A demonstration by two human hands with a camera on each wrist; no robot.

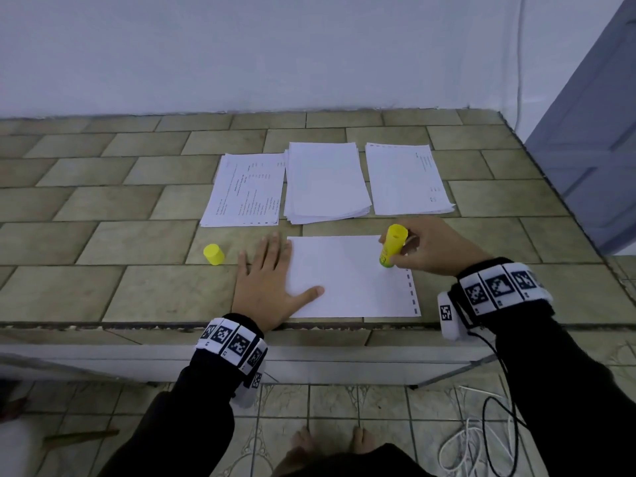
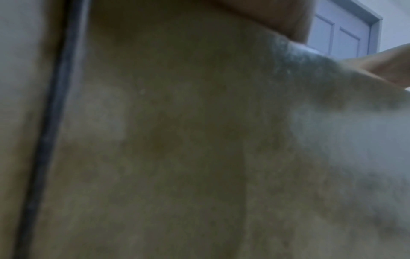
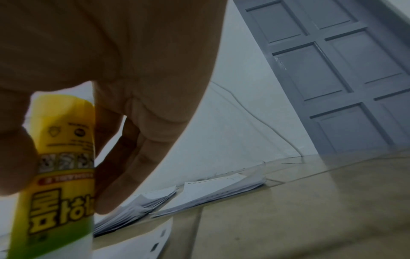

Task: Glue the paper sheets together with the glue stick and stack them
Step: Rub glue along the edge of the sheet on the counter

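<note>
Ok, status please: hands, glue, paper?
Left hand flat on white paper sheet. Right hand grips yellow glue stick, tip on sheet. Nothing blocking.

Black sleeves [image 1: 564, 390]; white wristbands [image 1: 500, 287] with black square markers just behind both hands; black cable [image 1: 499, 370] off right band; barefoot.

A single sheet [image 1: 351, 277] lies on the tabletop [image 1: 120, 235] at its near edge. Behind the sheet sit three paper stacks in a row: the left stack [image 1: 245, 189], the middle stack [image 1: 327, 182] and the right stack [image 1: 407, 179]. Left of the sheet stands the cap [image 1: 213, 254]. On the sheet's right part stands the glue stick [image 1: 392, 246].
</note>
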